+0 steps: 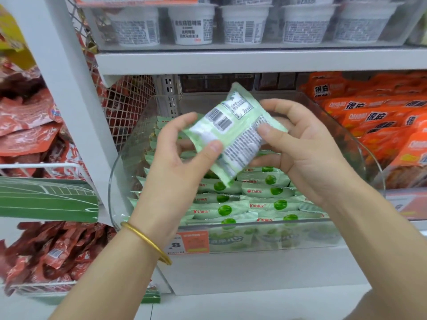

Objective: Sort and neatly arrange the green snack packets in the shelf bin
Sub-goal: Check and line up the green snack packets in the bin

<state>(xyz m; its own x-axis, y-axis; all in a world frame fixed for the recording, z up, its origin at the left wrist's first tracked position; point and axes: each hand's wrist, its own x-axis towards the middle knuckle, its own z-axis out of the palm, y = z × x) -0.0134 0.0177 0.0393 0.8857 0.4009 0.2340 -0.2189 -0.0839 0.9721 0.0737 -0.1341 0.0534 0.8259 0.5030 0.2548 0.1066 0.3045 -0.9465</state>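
bangle (147,241) on left wrist, nearest | left grip (182,153) pinches packet (233,135) at its lower-left edge | right grip (300,148) pinches its right side | packet tilted, barcode side up, held above bin (254,224) | green packets (265,204) stacked inside bin | orange packs (381,116) right | cups (191,24) on shelf above

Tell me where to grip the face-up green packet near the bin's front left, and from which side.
From above; the bin's clear front wall blocks a frontal reach. The front-left packet lies flat, long side left-right, so pinch its middle across the short width. The left hand and right hand grip the held packet.
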